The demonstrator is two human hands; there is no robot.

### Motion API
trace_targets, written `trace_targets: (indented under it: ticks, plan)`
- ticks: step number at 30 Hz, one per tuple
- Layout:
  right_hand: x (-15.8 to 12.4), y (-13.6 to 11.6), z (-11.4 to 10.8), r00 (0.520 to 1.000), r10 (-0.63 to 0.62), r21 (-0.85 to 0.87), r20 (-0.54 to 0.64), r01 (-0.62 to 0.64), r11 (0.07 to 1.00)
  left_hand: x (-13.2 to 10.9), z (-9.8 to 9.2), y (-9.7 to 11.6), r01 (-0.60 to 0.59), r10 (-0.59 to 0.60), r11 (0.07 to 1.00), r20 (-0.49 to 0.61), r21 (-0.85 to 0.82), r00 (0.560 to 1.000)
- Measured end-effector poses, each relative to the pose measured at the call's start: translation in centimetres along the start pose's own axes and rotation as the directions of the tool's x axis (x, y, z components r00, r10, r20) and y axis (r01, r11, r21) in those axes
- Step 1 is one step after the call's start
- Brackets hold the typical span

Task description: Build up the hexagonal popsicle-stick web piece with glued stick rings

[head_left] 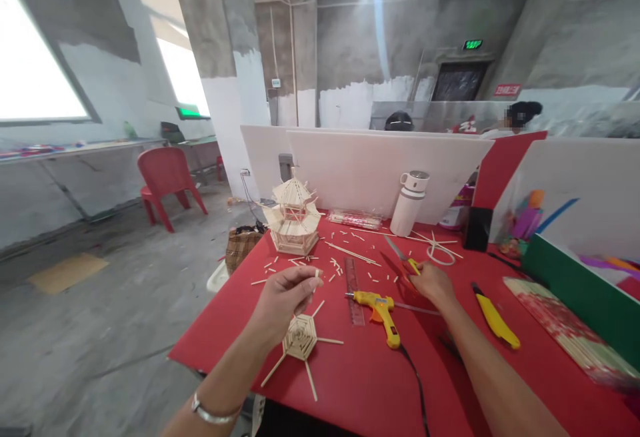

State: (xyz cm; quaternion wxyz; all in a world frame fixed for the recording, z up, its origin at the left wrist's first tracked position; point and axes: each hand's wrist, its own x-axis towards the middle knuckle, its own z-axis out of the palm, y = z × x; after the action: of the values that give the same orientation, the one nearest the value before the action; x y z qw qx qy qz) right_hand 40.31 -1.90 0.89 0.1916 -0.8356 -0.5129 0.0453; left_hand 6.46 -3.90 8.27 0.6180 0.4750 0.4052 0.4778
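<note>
Rough concrete walls [350, 37], partly painted white, are seen behind white partition boards [350, 163], by which a red bench [370, 383] is bounded at its far side. Just above the bench, a short piece of wooden stick [319, 273] is pinched between the thumb and index fingertips of the left hand [286, 295], its end being left to show above them. By the right hand [434, 283], the yellow handle of the scissors [413, 266] is touched; whether the fingers are closed around it cannot be told. The blades are pointed away from those fingers, toward the far left.

Nearer the body than the left fingers, a hexagonal stick web [300, 337] with radiating spokes is laid flat, partly covered by the wrist. Between the two hands, a yellow glue gun [377, 302] is placed, its body resting across a clear ruler [356, 315]. Beyond the left fingers, cut stick pieces [337, 265] are scattered, and farther off a tiered pagoda model [294, 223] is stood. Beyond the right fingers, a white flask [407, 207] is set upright; to their right, a yellow utility knife [495, 317] and a wrapped stick bundle [565, 323] are laid.
</note>
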Motion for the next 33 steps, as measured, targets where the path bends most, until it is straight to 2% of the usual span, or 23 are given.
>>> trace_targets:
  ticks: [3,6,8,10,12,15,18,26,33]
  plan:
    - [-3.3,-1.7,-0.7,1.0,-0.017,0.125,-0.017,0.019,0.992,0.0,0.0,-0.4,-0.013,0.013,0.999,-0.015,-0.032,1.0]
    - [-8.5,-4.8,-1.1,0.988,-0.154,0.291,-0.024,0.154,0.944,-0.1,0.2,-0.7,-0.022,0.022,0.998,-0.017,-0.054,1.0]
    - [-12.0,-7.1,-1.4,0.946,-0.318,0.534,-0.07,0.305,0.789,-0.3,0.2,-0.9,-0.025,0.024,0.998,-0.014,-0.055,1.0]
    - [-14.8,-9.1,-1.7,0.909,-0.394,0.53,-0.136,0.403,0.746,-0.6,0.0,-0.9,-0.032,0.032,0.998,-0.016,-0.049,0.999]
    - [-16.7,-10.6,-1.7,0.871,-0.437,0.407,-0.225,0.491,0.77,-1.2,-0.4,-0.9,-0.055,0.054,0.998,-0.019,-0.038,0.998]
    - [-18.0,-12.2,-1.2,0.819,-0.483,0.203,-0.31,0.553,0.808,-2.3,-1.3,-0.6,-0.115,0.115,0.993,-0.043,0.01,0.992]
    - [-18.5,-13.5,-0.5,0.803,-0.515,0.128,-0.3,0.568,0.813,-3.5,-2.5,-0.3,-0.175,0.183,0.977,-0.059,0.126,0.981]
    - [-20.1,-16.7,0.4,0.782,-0.615,0.163,-0.105,0.623,0.765,-5.6,-6.1,-0.6,-0.308,0.365,0.902,-0.157,0.302,0.918]
    - [-20.8,-18.7,1.1,0.773,-0.634,0.18,-0.025,0.627,0.758,-6.2,-8.0,-1.0,-0.315,0.386,0.904,-0.232,0.291,0.893]
